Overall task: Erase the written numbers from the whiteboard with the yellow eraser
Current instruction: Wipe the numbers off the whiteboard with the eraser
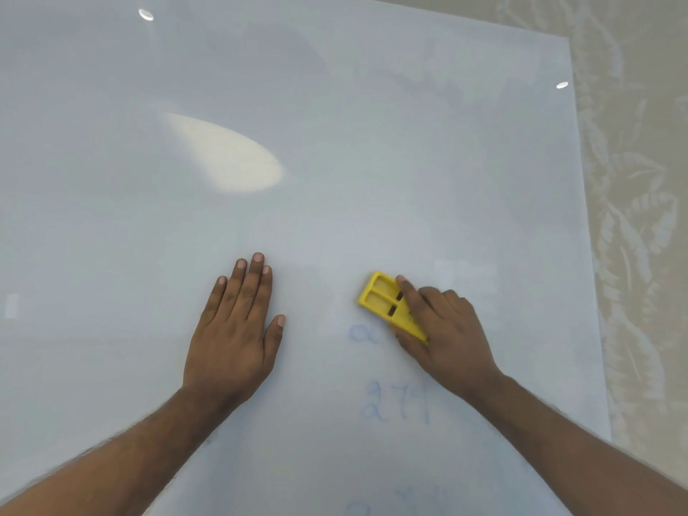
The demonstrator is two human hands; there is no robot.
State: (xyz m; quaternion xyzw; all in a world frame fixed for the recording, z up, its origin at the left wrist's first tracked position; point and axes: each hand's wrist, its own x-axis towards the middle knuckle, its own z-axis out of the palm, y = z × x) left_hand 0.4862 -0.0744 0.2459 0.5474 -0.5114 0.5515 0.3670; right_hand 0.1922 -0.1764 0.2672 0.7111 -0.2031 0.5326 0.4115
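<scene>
Glossy white, the whiteboard (335, 143) took the left hand (234, 329) flat, fingers spread and empty. Rightward, the right hand (443, 329) gripped the hard plastic yellow eraser (383, 296), its long axis diagonal, touching the top faint blue numbers (394, 402); 2 rows lay nearer.

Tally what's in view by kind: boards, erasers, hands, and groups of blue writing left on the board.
Whiteboard: 1
Yellow eraser: 1
Hands: 2, left hand flat on the board, right hand on the eraser
Groups of faint blue writing: 3 ()
Total: 7
</scene>
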